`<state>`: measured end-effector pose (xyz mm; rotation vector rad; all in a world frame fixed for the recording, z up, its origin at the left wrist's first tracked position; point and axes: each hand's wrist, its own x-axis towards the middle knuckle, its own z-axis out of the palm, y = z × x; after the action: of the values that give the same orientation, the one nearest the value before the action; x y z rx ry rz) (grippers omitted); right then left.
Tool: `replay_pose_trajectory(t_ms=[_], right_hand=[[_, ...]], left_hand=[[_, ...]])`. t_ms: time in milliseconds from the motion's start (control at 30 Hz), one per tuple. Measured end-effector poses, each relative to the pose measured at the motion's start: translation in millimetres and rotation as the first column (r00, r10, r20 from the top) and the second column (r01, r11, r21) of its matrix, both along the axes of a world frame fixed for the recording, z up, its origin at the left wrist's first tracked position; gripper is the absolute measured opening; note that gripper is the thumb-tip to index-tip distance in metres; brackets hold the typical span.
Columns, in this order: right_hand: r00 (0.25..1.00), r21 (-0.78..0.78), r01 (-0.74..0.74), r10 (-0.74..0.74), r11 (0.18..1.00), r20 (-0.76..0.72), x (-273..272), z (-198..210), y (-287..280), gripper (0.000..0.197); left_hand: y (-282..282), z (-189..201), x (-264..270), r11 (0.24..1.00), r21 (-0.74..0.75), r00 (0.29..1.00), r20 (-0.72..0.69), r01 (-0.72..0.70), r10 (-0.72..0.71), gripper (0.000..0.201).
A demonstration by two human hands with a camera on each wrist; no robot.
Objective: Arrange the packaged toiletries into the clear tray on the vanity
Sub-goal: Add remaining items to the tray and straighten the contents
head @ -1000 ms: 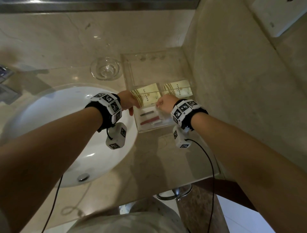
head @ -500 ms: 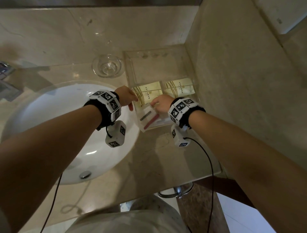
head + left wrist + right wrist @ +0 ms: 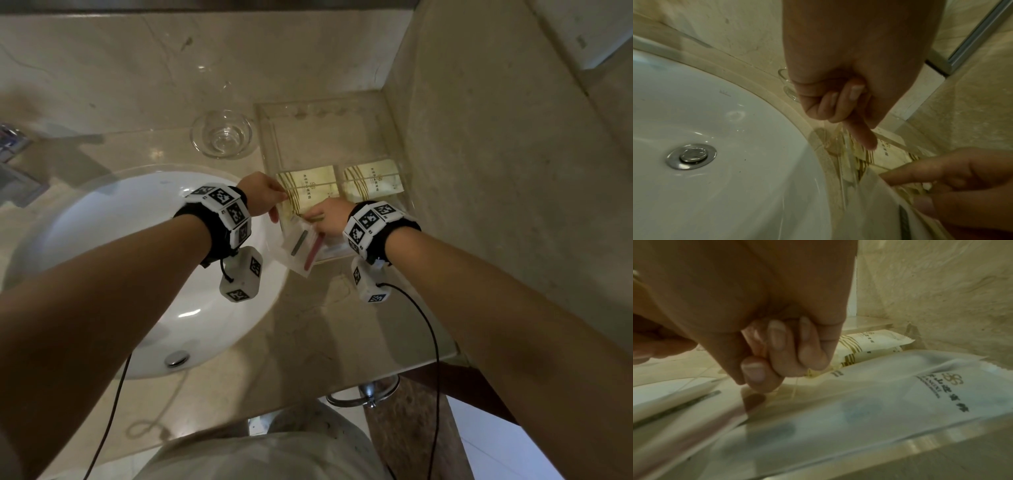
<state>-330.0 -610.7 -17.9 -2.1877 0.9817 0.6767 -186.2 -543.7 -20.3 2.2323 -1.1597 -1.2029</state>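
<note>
Lying diagonally across tray (image 3: 394,137) edge, toothbrush packet (image 3: 298,247).

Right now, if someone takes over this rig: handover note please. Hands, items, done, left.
Left hand: pinches the left edge of the near-left cream packet, which lies in the clear tray.
Right hand: pinches a translucent packet holding a dark stick and a red stick, which slants over the tray's near-left corner and hangs partly outside it.
Second cream packet lies flat in the tray beside the first. Another translucent printed packet lies under the right hand.
Done: both cream packets placed.
Left: seat the stick packet fully inside and release both hands. The tray's far half is bare.
</note>
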Motion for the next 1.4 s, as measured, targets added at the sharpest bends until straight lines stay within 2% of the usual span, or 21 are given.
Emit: replay_pose_trajectory(t_ms=[100,600,733,900,1067,1167,1200,1267,1367,1400], right_hand=[[0.999,0.009,0.023,-0.023,1.000,0.034,-1,1,1,0.036],[1.000,-0.007,-0.029,0.029,1.000,0.003,0,-6,2,0.037],[0.980,-0.009,0.155,-0.153,0.988,0.131,-9,-4,-5,0.030],[0.905,-0.163,0.404,-0.368,0.900,0.211,-23,0,-28,0.026],[0.931,-0.123,0.363,-0.354,0.924,0.090,-23,1,-25,0.032],[0.933,-0.072,0.359,-0.356,0.931,0.052,-17,-3,-23,0.019],[0.930,-0.060,0.367,-0.365,0.928,0.036,-15,-4,-22,0.025],[0.928,-0.044,0.372,-0.371,0.927,0.030,-12,-4,-20,0.029],[0.932,-0.048,0.360,-0.357,0.932,0.058,-14,-1,-19,0.018],[0.934,-0.054,0.355,-0.352,0.933,0.064,-16,-1,-19,0.023]], left_hand=[[-1,-1,1,1.000,-0.018,1.000,0.023,0.009,-0.009,0.030],[-4,-3,-4,0.995,-0.092,1.000,0.021,0.025,-0.023,0.031],[-5,-5,-4,0.993,-0.100,0.997,0.059,0.054,-0.049,0.031],[-8,-10,-5,0.990,-0.058,0.990,0.070,0.126,-0.122,0.034],[-10,-12,-5,0.990,-0.067,0.989,0.086,0.124,-0.118,0.031],[-10,-13,-6,0.992,-0.066,0.992,0.076,0.106,-0.101,0.030],[-10,-13,-6,0.993,-0.067,0.993,0.071,0.094,-0.090,0.030],[-10,-13,-6,0.995,-0.069,0.995,0.068,0.077,-0.072,0.029],[-10,-12,-8,0.995,-0.066,0.995,0.071,0.074,-0.069,0.028],[-10,-11,-8,0.995,-0.064,0.995,0.074,0.075,-0.070,0.027]])
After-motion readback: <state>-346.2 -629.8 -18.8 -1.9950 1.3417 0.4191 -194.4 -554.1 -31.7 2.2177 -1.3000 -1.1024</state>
